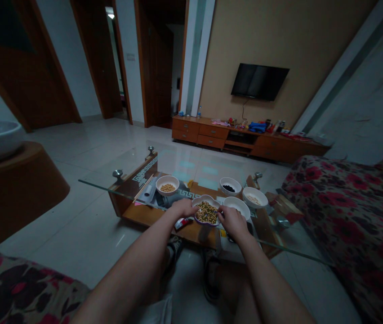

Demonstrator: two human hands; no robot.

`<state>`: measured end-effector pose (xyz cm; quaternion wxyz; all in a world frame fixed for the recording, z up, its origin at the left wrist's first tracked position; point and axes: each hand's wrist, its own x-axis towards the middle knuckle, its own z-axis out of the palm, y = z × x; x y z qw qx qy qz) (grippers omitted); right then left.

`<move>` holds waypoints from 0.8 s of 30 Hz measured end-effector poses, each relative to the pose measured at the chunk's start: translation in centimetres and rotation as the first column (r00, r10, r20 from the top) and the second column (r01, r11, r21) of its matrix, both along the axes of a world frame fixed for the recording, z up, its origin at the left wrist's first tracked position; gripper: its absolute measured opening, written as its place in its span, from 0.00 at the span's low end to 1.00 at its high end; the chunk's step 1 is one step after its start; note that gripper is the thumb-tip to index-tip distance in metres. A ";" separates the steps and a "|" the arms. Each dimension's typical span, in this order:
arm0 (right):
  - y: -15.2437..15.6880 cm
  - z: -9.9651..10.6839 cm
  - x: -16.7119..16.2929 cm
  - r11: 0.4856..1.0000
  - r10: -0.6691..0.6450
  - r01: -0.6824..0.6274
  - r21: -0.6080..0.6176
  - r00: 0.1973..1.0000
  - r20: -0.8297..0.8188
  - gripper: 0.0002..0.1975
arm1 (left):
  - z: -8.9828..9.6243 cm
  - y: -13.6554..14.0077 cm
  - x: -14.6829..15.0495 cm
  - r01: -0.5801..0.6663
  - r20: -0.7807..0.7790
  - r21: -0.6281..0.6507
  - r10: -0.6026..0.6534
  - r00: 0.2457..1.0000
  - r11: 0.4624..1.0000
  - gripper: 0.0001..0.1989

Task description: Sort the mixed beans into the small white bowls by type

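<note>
Across the near side of the glass bench point(110, 173), a person leans both arms inward to meet at a scalloped bowl point(207, 223), which sits close to the front edge, apparently so that neither arm has to stretch. It holds mixed yellow and green beans point(206, 211). The left hand point(184, 208) is at its left rim, fingers curled and thumb pointing in; perhaps it steadies the bowl, but I cannot tell whether it really grips. The right hand point(233, 221) comes over the opposite rim with fingertips drawn together low at the beans, a posture suited to small pieces; whether anything is between them I cannot make out.

Four white bowls stand around this one, seemingly spread out to keep their contents separate and within reach. Left and beyond is the yellow-bean bowl point(167, 179); to the right are the black-bean bowl point(230, 181), the bowl of pale pieces point(255, 191) and, just beside the right hand, a partly covered bowl point(237, 202) whose contents I mostly cannot see.
</note>
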<state>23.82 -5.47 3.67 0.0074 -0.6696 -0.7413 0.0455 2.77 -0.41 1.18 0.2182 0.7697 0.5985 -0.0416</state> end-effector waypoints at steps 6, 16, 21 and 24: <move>0.1 -0.3 0.0 1.000 -0.001 0.001 -0.011 1.000 0.021 0.14 | 0.1 0.0 0.0 0.005 -0.011 -0.005 -0.005 1.000 1.000 0.28; 0.2 -0.2 0.0 1.000 0.007 -0.006 -0.006 1.000 0.024 0.14 | -0.3 0.2 0.0 0.002 -0.007 0.002 -0.002 1.000 1.000 0.29; 0.3 -0.5 0.1 1.000 0.015 -0.015 0.015 1.000 0.023 0.13 | -0.4 0.3 0.0 -0.001 -0.017 -0.013 0.000 1.000 1.000 0.27; 0.2 -0.6 0.1 1.000 0.015 -0.015 0.007 1.000 0.025 0.13 | -0.3 0.2 0.0 0.004 -0.016 -0.016 -0.004 1.000 1.000 0.28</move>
